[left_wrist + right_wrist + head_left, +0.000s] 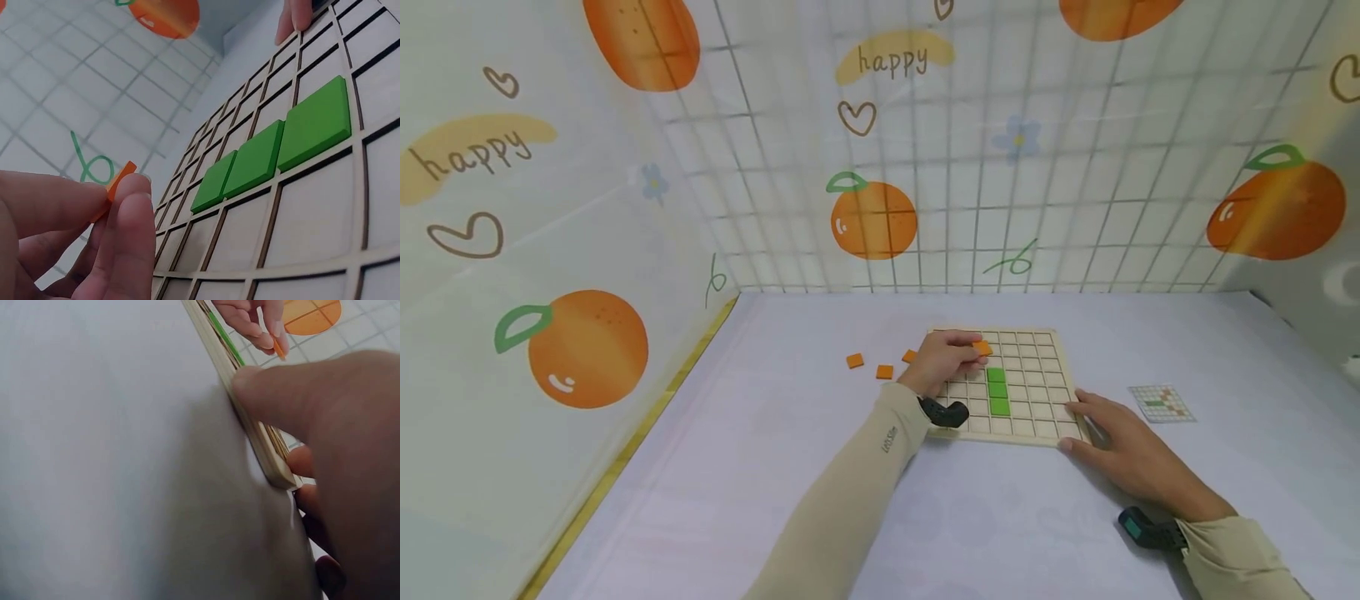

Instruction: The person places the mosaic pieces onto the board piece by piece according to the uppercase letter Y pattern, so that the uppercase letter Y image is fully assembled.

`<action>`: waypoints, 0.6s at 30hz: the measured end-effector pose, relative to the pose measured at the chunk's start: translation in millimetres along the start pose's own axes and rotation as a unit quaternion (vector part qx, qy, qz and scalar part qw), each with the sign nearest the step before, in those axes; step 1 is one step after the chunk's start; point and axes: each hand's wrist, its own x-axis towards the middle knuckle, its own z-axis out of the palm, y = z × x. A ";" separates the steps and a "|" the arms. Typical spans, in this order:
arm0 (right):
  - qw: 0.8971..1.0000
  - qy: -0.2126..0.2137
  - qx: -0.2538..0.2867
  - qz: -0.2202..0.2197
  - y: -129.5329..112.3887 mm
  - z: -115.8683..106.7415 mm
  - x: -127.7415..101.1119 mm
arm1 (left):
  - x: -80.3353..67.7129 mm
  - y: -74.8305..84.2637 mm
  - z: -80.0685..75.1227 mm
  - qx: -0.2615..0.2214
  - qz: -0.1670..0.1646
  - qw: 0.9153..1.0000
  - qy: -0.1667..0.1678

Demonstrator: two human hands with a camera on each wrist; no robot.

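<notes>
Between thumb and fingers my left hand [938, 360] pinches an orange square tile [982, 348], held over the far part of a wooden grid board [1037, 377]. The left wrist view shows this tile edge-on at the fingertips. Three green tiles [253, 159] lie in a row in the board's cells. At the board's near right corner, my right hand [1138, 458] grips the frame, its thumb [269, 387] against the near edge and its other fingers along the right side. The left forearm and hand hide part of the board's left side.
Loose orange tiles [855, 361] lie on the white table left of the board, one partly behind the left hand. A small pattern card [1162, 404] with a printed grid lies to the right. A curtain [782, 167] with printed oranges stands behind, over a wire grid.
</notes>
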 end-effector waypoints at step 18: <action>1.000 0.002 0.011 -0.002 -0.2 1.3 -1.0 | 13.5 -3.3 19.8 0.181 0.058 0.982 0.002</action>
